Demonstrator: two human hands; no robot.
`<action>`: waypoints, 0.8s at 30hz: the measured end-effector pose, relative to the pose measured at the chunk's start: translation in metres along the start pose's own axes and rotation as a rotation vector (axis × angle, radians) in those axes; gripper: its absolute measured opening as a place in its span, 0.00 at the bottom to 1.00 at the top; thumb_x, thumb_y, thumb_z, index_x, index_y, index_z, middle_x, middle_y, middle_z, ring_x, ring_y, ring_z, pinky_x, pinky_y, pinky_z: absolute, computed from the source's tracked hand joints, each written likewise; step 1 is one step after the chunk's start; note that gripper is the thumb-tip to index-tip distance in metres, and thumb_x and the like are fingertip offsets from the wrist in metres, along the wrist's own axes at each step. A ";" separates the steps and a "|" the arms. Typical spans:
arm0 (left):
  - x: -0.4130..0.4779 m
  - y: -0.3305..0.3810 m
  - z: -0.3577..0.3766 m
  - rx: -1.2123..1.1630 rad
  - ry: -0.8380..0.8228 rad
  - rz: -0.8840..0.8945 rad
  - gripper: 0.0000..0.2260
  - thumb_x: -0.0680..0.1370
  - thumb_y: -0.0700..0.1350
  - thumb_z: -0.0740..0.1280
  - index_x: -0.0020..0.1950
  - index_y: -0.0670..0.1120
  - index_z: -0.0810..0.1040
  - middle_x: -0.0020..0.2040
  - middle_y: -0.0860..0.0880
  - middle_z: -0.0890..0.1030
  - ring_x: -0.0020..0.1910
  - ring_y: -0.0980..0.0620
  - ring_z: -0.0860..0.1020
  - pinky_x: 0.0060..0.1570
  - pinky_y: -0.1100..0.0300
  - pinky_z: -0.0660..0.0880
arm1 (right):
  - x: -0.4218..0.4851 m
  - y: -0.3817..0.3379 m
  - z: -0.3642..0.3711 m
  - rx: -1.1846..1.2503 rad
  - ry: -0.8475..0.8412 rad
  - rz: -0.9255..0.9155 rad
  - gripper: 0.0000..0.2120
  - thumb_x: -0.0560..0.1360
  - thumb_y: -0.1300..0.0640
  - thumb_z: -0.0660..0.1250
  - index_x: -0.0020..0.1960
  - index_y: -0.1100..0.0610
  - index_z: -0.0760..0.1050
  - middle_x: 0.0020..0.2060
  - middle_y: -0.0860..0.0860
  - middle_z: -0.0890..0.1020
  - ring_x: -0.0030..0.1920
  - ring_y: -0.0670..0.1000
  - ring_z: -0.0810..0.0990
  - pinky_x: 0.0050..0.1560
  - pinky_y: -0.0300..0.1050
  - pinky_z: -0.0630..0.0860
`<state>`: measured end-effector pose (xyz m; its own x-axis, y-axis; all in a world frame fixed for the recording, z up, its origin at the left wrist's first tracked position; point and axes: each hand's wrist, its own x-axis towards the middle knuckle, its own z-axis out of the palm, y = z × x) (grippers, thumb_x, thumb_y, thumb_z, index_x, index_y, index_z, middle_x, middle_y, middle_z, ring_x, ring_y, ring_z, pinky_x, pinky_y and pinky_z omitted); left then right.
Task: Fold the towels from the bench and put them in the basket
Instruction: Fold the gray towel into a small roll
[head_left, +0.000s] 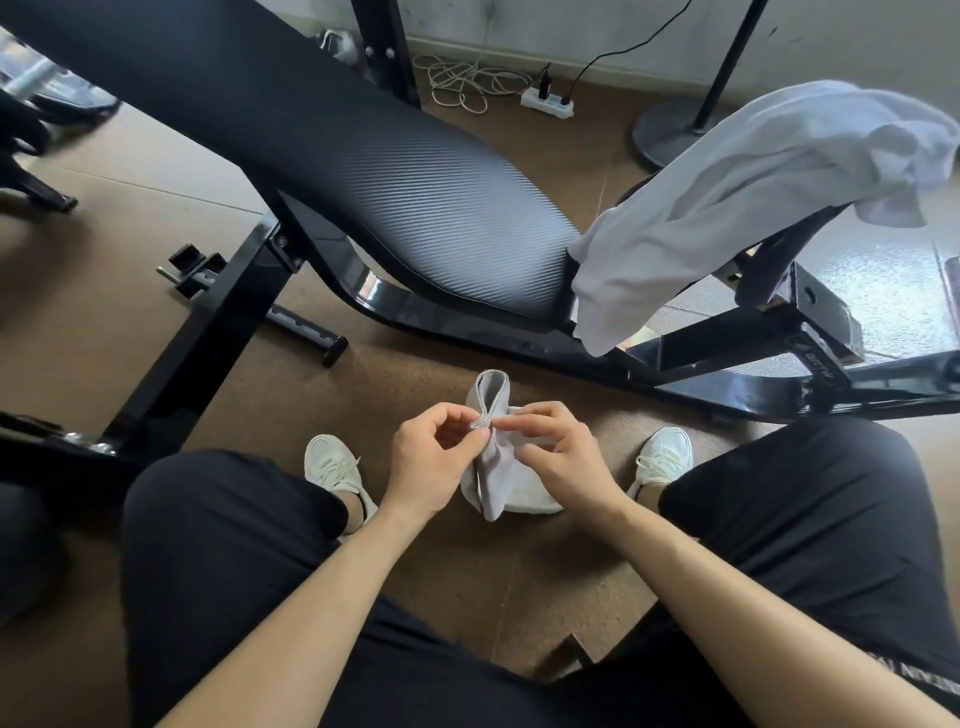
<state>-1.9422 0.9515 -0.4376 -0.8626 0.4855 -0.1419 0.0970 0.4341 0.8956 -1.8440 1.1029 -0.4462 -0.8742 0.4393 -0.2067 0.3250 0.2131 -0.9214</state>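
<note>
Head view: left hand (431, 462) and right hand (563, 460) pinch crumpled grey towel (497, 480).

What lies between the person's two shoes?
The head view shows a small towel there, pinched by the left hand and right hand above the floor.

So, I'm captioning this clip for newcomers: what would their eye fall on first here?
Probably the hands, low at centre: the left hand and right hand pinch a small grey towel between them. Next comes the large pale towel draped over the right end of the black bench, which slants across the upper view.
</note>
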 end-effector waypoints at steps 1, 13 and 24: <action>0.000 0.000 -0.002 0.014 -0.018 0.020 0.04 0.77 0.45 0.75 0.51 0.49 0.84 0.44 0.57 0.85 0.45 0.59 0.82 0.44 0.66 0.79 | 0.004 0.003 -0.004 -0.015 0.023 -0.010 0.14 0.76 0.62 0.71 0.56 0.46 0.85 0.56 0.44 0.77 0.59 0.44 0.76 0.57 0.38 0.77; 0.001 -0.005 -0.042 -0.057 -0.147 0.038 0.06 0.79 0.39 0.71 0.52 0.50 0.83 0.48 0.52 0.85 0.52 0.51 0.83 0.54 0.50 0.81 | 0.040 0.024 -0.044 0.045 -0.313 0.137 0.12 0.73 0.60 0.77 0.55 0.60 0.83 0.47 0.46 0.87 0.49 0.47 0.84 0.53 0.43 0.80; 0.002 -0.009 -0.050 -0.060 -0.089 0.019 0.07 0.80 0.40 0.70 0.52 0.52 0.82 0.49 0.52 0.84 0.52 0.52 0.82 0.49 0.62 0.79 | 0.035 0.015 -0.035 -0.278 -0.243 -0.070 0.09 0.73 0.57 0.77 0.44 0.44 0.81 0.40 0.43 0.84 0.42 0.48 0.82 0.46 0.48 0.81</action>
<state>-1.9691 0.9106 -0.4247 -0.8129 0.5603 -0.1593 0.0810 0.3795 0.9216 -1.8567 1.1516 -0.4559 -0.9471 0.2023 -0.2491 0.3175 0.4784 -0.8187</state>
